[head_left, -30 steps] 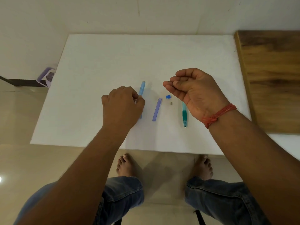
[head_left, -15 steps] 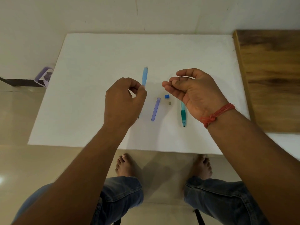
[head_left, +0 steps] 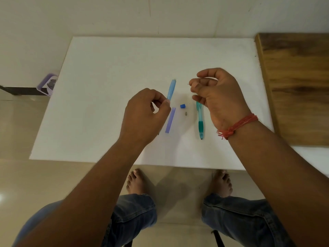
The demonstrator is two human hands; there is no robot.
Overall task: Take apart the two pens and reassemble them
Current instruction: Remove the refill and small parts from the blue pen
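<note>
Head camera view, looking down past two bare forearms at a white table [head_left: 110, 86] that fills the middle of the frame. Left of centre, the left hand [head_left: 144, 116] is raised, its fingers curled inward, with thumb and fingertips pinching the lower end of a light blue pen barrel [head_left: 171, 90]. That barrel slants up and slightly right from the fingertips, toward the middle of the frame. Right of centre, the right hand [head_left: 217, 97] is held palm toward the camera with its fingers curled. Forefinger and thumb seem to pinch something very thin and dark, of which only a tiny tip shows at the left of the fingers; what it is cannot be told. A red thread band [head_left: 236, 127] circles the right wrist.

On the table between the hands lie loose parts. A flat, translucent purple piece [head_left: 170, 120] lies just right of the left hand, slanted like the barrel. Right of its upper end sits a small blue cap [head_left: 182, 106], and just below that a tiny grey piece [head_left: 186, 113]. A whole teal pen [head_left: 200, 120] lies nearly upright in the frame, its tip pointing down, its upper end hidden behind the right hand.

A wooden surface [head_left: 295, 82] adjoins the table at the right edge of the frame.
</note>
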